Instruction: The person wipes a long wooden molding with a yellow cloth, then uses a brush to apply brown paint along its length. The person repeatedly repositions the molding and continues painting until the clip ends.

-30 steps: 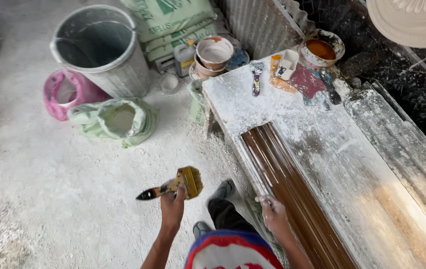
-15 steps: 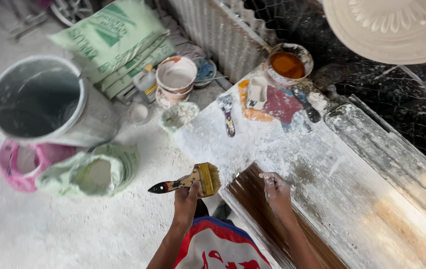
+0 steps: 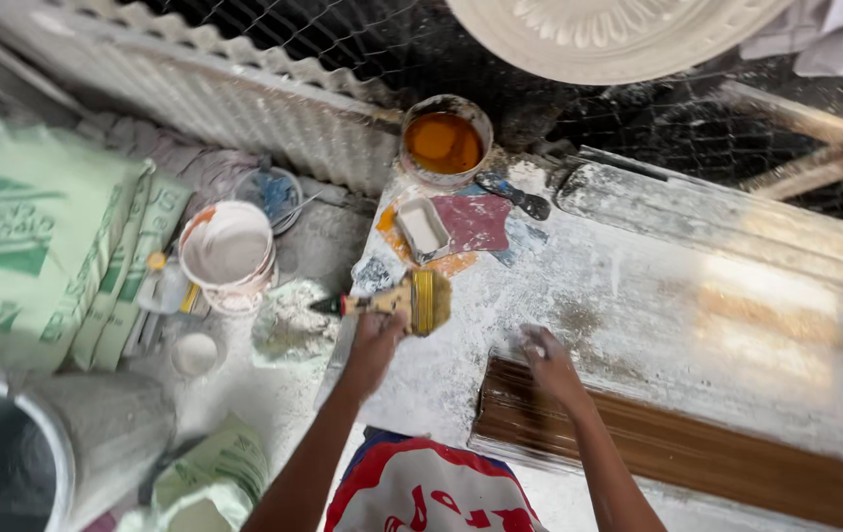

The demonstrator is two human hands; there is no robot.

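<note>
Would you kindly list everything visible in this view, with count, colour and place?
paintbrush: one, yellowish bristles, in left hand over the table
moulding strip: one, brown, table's near edge
table: one, white-dusted, centre right
pot of orange liquid: one, table's far corner
small tray: one, white, beside a red sheet
bucket: one, white, floor left of table
sacks: stacked, green, far left
ceiling rose: one, white, top
left hand: grips brush handle
right hand: rests at strip's end

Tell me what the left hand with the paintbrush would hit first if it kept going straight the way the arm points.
Probably the small white rectangular tray on the dusty table, just beyond the paintbrush in the left hand; further on stands the tub of orange paint. Depth is hard to judge.
</note>
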